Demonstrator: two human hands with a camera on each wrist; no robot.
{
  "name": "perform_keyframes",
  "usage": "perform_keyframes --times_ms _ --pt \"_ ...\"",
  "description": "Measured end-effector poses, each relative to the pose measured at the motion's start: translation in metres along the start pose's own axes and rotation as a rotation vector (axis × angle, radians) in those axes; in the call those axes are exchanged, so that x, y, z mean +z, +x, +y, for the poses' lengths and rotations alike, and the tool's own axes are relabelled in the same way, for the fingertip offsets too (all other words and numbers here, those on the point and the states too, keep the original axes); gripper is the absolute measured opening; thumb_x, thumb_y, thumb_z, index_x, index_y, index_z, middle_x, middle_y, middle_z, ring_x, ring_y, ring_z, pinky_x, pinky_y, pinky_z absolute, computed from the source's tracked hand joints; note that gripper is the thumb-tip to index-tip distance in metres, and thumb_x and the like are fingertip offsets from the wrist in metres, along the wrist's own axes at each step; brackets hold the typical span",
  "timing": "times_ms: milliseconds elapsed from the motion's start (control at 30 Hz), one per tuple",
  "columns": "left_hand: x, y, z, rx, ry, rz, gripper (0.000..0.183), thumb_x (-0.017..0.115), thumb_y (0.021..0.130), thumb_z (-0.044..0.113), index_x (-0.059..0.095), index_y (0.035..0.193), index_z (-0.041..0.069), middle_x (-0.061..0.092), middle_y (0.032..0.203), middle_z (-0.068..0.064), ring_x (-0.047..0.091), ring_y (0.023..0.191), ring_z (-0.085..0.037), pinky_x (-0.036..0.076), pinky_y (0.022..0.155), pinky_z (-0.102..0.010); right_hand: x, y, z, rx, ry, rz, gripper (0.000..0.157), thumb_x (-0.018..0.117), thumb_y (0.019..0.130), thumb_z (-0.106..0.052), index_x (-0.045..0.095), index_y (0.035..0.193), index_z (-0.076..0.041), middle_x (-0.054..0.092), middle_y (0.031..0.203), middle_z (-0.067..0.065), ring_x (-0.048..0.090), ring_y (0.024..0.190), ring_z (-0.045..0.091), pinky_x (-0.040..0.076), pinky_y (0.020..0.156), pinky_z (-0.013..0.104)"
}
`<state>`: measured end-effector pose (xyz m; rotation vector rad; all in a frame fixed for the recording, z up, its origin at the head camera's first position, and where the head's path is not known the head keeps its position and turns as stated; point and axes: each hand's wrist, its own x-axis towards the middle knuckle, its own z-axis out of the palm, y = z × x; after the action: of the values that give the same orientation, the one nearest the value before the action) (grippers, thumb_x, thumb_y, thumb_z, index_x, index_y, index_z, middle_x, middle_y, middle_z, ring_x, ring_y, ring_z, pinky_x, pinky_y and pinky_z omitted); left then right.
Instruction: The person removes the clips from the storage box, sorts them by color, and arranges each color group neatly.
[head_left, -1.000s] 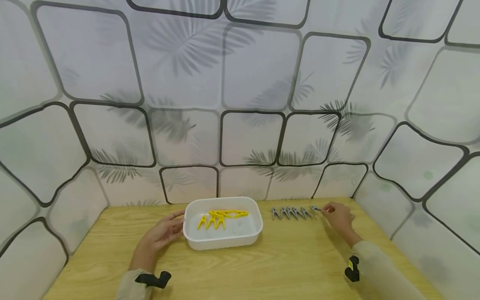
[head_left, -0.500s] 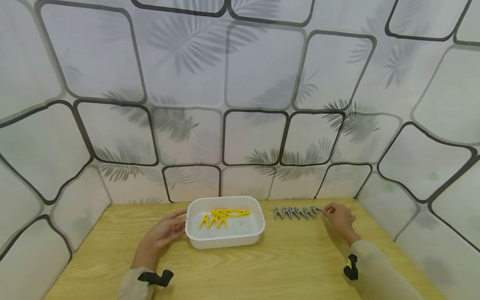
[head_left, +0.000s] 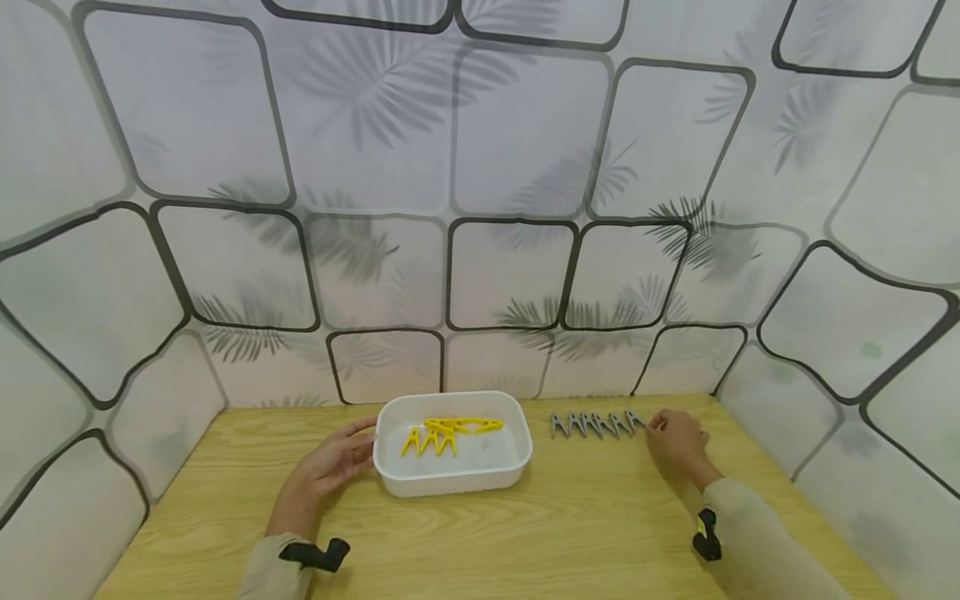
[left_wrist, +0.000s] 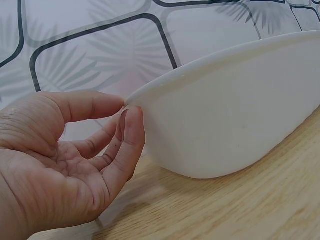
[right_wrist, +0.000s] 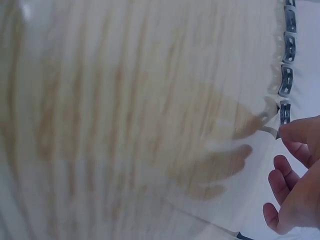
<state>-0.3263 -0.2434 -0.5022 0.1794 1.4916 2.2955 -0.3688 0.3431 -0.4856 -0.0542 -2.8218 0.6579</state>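
My left hand (head_left: 333,462) rests its fingertips against the left end of a white plastic tub (head_left: 450,485). In the left wrist view, the fingertips of that hand (left_wrist: 75,155) touch the tub's outer wall (left_wrist: 215,120) just below the rim. Inside the tub lie several yellow clothespins (head_left: 429,442). On the right, my right hand (head_left: 678,442) pinches the end grey clothespin (head_left: 634,418) of a row. The right wrist view has that hand (right_wrist: 302,170) with thumb and finger at the clothespin (right_wrist: 285,112), whose lower part they partly hide.
Several more grey clothespins (head_left: 585,425) stand in a line right of the tub, near the wall (head_left: 510,275). The patterned covering rises behind and on both sides of the wooden table (head_left: 480,550).
The end grey clothespin has turned from lying flatter to standing more like the others in the row. My right hand shifted only slightly; my left hand stays at the tub.
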Motion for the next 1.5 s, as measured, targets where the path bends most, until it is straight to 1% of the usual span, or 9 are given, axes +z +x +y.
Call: perform_keyframes --times_ms 133,300,500,700,1000,1100,1233,1400,1500 --pt "0.0006 0.0009 -0.0003 -0.002 -0.010 -0.005 0.027 0.046 0.108 0.005 0.058 0.125 0.023 0.071 0.109 0.004 0.068 0.095 -0.005 0.058 0.081 -0.020 0.0002 -0.0007 -0.0013 -0.059 -0.052 -0.040 0.012 0.060 0.097 -0.011 0.065 0.094 0.000 0.064 0.093 0.024 0.060 0.086 0.041 0.043 0.073 0.061" --pt "0.0017 0.0014 0.0001 0.000 -0.011 -0.008 0.028 0.045 0.108 0.004 0.061 0.120 0.025 0.070 0.108 0.005 0.067 0.094 -0.005 0.058 0.081 -0.019 0.0021 -0.0025 -0.0022 -0.092 -0.079 -0.055 0.010 0.061 0.099 -0.011 0.059 0.093 -0.003 0.058 0.090 0.021 0.056 0.087 0.040 0.041 0.072 0.057" --pt "0.0021 0.0001 0.0006 0.002 -0.015 -0.013 0.026 0.045 0.109 0.006 0.059 0.122 0.023 0.071 0.109 0.004 0.068 0.096 -0.005 0.058 0.082 -0.020 0.0046 -0.0036 0.0004 -0.100 -0.095 -0.054 0.010 0.060 0.100 -0.011 0.058 0.092 -0.005 0.055 0.089 0.019 0.054 0.087 0.040 0.040 0.072 0.054" --pt "0.0005 -0.0001 0.0002 0.002 0.004 0.003 0.027 0.045 0.109 0.005 0.059 0.122 0.024 0.071 0.109 0.005 0.068 0.096 -0.005 0.058 0.082 -0.020 0.0049 -0.0030 -0.0007 -0.104 -0.098 -0.060 0.010 0.060 0.100 -0.012 0.057 0.092 -0.006 0.055 0.090 0.019 0.053 0.087 0.040 0.039 0.071 0.054" --pt "-0.0008 0.0013 -0.0007 0.006 -0.006 -0.008 0.029 0.044 0.109 0.004 0.061 0.122 0.024 0.070 0.111 0.004 0.068 0.097 -0.006 0.058 0.083 -0.020 0.0044 -0.0033 -0.0007 -0.107 -0.101 -0.083 0.011 0.058 0.101 -0.013 0.058 0.093 -0.006 0.055 0.092 0.019 0.052 0.089 0.039 0.038 0.073 0.052" --pt "0.0006 0.0004 -0.0004 0.005 -0.002 0.001 0.029 0.045 0.108 0.004 0.061 0.121 0.024 0.070 0.112 0.004 0.068 0.096 -0.006 0.058 0.083 -0.020 0.0026 -0.0046 -0.0020 -0.101 -0.105 -0.096 0.012 0.058 0.101 -0.014 0.058 0.093 -0.005 0.055 0.092 0.019 0.052 0.090 0.040 0.037 0.073 0.052" --pt "0.0027 -0.0002 0.0007 0.008 -0.003 0.006 0.028 0.047 0.108 0.004 0.059 0.126 0.022 0.070 0.112 0.004 0.068 0.096 -0.006 0.058 0.083 -0.019 -0.0001 -0.0063 -0.0040 -0.101 -0.104 -0.104 0.013 0.058 0.100 -0.015 0.058 0.092 -0.005 0.056 0.092 0.019 0.052 0.090 0.040 0.038 0.074 0.053" --pt "0.0031 -0.0002 0.0012 0.015 -0.013 -0.006 0.029 0.047 0.108 0.004 0.056 0.132 0.017 0.070 0.111 0.003 0.068 0.095 -0.006 0.058 0.081 -0.019 -0.0006 -0.0068 -0.0046 -0.110 -0.117 -0.100 0.013 0.059 0.099 -0.014 0.059 0.091 -0.004 0.056 0.092 0.020 0.054 0.091 0.044 0.040 0.073 0.058" --pt "0.0030 -0.0004 0.0011 0.014 -0.022 -0.008 0.028 0.047 0.107 0.003 0.057 0.130 0.017 0.070 0.111 0.002 0.068 0.095 -0.006 0.058 0.081 -0.019 -0.0004 -0.0064 -0.0049 -0.113 -0.119 -0.098 0.013 0.060 0.098 -0.014 0.059 0.090 -0.004 0.057 0.091 0.020 0.055 0.092 0.045 0.041 0.075 0.061"
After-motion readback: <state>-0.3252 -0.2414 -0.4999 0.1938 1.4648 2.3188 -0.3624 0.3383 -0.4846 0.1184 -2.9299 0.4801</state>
